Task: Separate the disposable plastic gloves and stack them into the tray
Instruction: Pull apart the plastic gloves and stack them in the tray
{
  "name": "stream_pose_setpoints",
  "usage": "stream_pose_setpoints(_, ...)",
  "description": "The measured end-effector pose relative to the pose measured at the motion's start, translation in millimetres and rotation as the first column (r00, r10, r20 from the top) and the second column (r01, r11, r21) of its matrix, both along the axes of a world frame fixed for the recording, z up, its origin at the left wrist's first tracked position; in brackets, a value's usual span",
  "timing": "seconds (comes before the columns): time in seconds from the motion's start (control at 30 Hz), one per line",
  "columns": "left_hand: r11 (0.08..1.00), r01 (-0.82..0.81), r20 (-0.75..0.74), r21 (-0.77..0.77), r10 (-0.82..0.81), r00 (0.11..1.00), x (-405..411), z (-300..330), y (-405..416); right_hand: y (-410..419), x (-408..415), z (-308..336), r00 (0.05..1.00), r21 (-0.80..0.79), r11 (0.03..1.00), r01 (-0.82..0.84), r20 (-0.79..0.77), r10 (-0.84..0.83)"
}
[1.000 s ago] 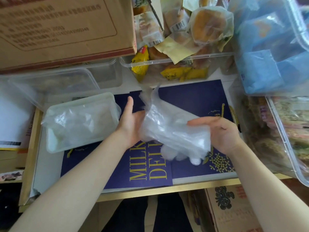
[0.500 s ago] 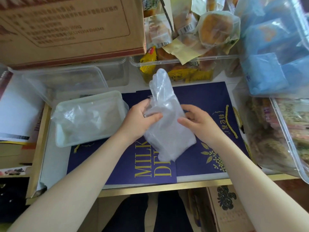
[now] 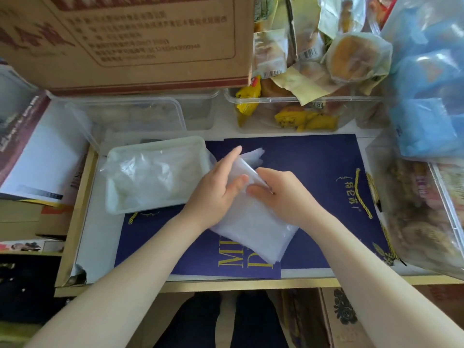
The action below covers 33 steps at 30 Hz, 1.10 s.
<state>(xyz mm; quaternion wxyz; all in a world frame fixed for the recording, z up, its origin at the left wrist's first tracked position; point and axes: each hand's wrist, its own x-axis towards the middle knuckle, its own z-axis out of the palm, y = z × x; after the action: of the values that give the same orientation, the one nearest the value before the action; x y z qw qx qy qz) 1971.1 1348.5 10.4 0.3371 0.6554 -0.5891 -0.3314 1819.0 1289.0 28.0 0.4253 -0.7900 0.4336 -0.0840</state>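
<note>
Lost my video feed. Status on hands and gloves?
Both hands on the glove bundle: left hand and right hand pinching at its upper end. Tray left of it, gloves already inside. Nothing blocking.

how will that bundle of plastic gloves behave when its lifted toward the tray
The gloves probably flop: the thin film already creases and droops between the left hand and right hand. They look light and likely slippery, so layers may slide apart.
</note>
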Motion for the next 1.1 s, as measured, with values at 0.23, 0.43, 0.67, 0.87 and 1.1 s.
stream_pose_setpoints(0.23,0.939,-0.321,-0.41,0.123,0.342,0.845,51,10,19,0,42,15,0.993,-0.021,0.994,-0.107,-0.043,0.106)
stream_pose_setpoints(0.43,0.696,-0.693,-0.339,0.189,0.708,0.619,129,-1,37,2,94,6,0.936,0.453,0.884,0.112,0.25,-0.247)
stream_pose_setpoints(0.67,0.828,-0.561,0.376,0.001,0.519,0.768,186,-13,39,2,158,-29,0.93,-0.126,0.937,0.324,-0.141,-0.341)
stream_pose_setpoints(0.87,0.874,-0.485,0.334,-0.001,0.457,0.824,197,-23,36,4,157,-35,0.917,-0.123,0.941,0.314,-0.216,-0.335)
stream_pose_setpoints(1.1,0.933,-0.349,0.527,-0.093,0.343,0.778,199,-28,30,13,160,-30,0.92,-0.368,0.9,0.234,-0.215,-0.327)
